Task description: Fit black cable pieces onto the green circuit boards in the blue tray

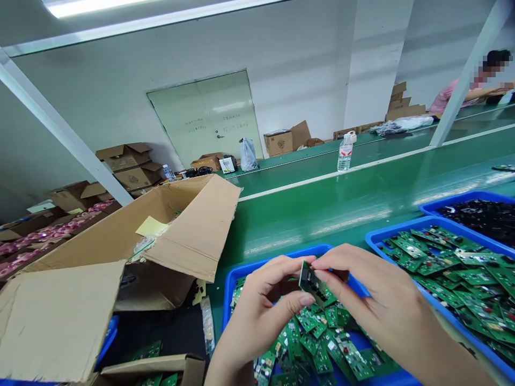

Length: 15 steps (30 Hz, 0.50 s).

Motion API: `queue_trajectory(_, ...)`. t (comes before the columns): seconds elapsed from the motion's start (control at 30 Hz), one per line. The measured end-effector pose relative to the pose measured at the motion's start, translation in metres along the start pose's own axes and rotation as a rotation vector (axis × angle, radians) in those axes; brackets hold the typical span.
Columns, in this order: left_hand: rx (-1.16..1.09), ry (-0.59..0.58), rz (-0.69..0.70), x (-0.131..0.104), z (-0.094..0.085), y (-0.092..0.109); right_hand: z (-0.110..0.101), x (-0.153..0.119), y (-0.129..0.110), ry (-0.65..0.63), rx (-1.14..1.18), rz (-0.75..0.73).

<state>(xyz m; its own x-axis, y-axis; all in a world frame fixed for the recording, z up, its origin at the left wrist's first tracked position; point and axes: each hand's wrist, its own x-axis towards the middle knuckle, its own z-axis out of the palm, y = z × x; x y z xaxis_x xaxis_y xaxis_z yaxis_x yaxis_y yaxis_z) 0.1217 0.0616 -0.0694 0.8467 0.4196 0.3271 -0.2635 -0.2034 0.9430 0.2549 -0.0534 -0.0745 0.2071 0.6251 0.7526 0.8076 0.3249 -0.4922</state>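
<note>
Between my two hands I hold up a small green circuit board [311, 284], tilted, with dark parts on the side that shows. My left hand [267, 305] pinches it by thumb and fingers at its left and lower edge. The thumb and forefinger of my right hand [368, 292] close on its upper right corner, partly covering it. Right below, a blue tray [228, 292] holds many loose green circuit boards [309, 338], lying flat or overlapping. My wrists and forearms hide part of this tray.
At the left stands an open cardboard box [201, 225] with raised flaps. Another blue tray [372, 238] of boards is at the right, and a further tray [426, 208] holds black parts. A water bottle [345, 153] stands on the green table [298, 209]. One person [454, 96] sits far right.
</note>
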Motion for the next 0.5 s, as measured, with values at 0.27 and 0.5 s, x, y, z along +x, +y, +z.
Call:
queue_trajectory(0.27,-0.021,-0.027,-0.102,0.0001,-0.0011,-0.0005,0.0010,0.0010,0.0031,0.025,-0.046,-0.037)
queue_trajectory(0.5,-0.095,-0.008,-0.114,0.0016,0.0025,-0.0025,0.0013,0.0013,0.0041,0.038,-0.055,0.007)
